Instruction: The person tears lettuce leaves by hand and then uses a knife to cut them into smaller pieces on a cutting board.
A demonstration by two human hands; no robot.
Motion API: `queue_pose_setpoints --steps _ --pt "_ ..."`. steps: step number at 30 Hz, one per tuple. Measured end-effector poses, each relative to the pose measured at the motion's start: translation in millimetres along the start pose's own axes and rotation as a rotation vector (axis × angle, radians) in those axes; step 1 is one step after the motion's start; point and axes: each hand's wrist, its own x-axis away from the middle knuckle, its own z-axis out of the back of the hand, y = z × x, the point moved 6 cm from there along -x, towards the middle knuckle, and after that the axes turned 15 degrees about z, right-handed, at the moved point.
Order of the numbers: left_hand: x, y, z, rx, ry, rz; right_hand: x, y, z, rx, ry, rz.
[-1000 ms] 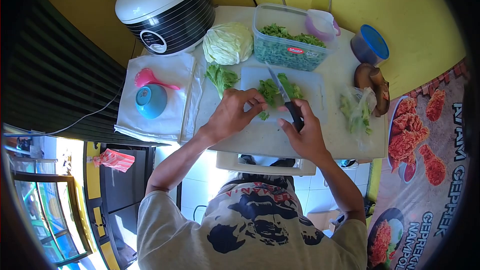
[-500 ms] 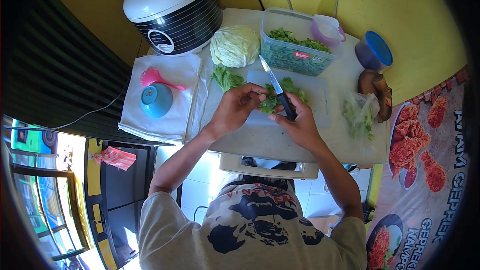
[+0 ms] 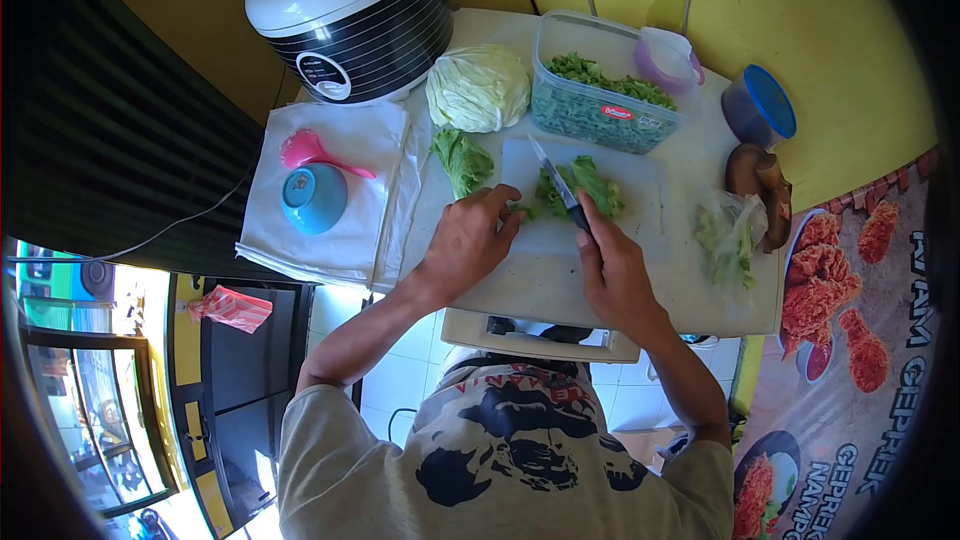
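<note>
My right hand [image 3: 618, 275] is closed round the black handle of a knife [image 3: 556, 177], its blade pointing away over the lettuce. Cut green lettuce [image 3: 597, 188] lies on a pale cutting board [image 3: 643, 215], partly under the blade. At the board's left edge, my left hand [image 3: 468, 243] has its fingers bent together, with a small bit of green leaf at the tips. Just beyond that hand rests a loose lettuce leaf [image 3: 462, 162]. A pale, round leafy head [image 3: 478, 88] sits behind it.
Behind the board stands a clear tub [image 3: 600, 125] of chopped greens, a purple-rimmed cup [image 3: 668, 65] in its corner. A rice cooker [image 3: 365, 40], blue bowl [image 3: 313, 198] and pink scoop [image 3: 305, 148] are left. Rightward are a blue-lidded container [image 3: 758, 108] and bagged greens [image 3: 727, 240].
Both hands have come apart and lowered toward the board. The knife now tilts down over the lettuce, and the leaf formerly between the hands has left them, except a bit at my left fingertips.
</note>
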Motion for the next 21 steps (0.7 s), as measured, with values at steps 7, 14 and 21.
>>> queue_pose_setpoints --steps 7,14,21 --pt "-2.7 -4.1 -3.1 0.025 -0.016 -0.020 50.3 -11.9 -4.2 0.070 -0.274 -0.052" --pt "-3.6 1.6 -5.5 0.020 -0.061 -0.002 57.6 -12.8 -3.6 0.187 -0.260 -0.021" --pt "-3.6 -3.1 -7.3 0.023 -0.040 -0.001 64.1 -15.7 -8.3 0.310 -0.348 -0.017"
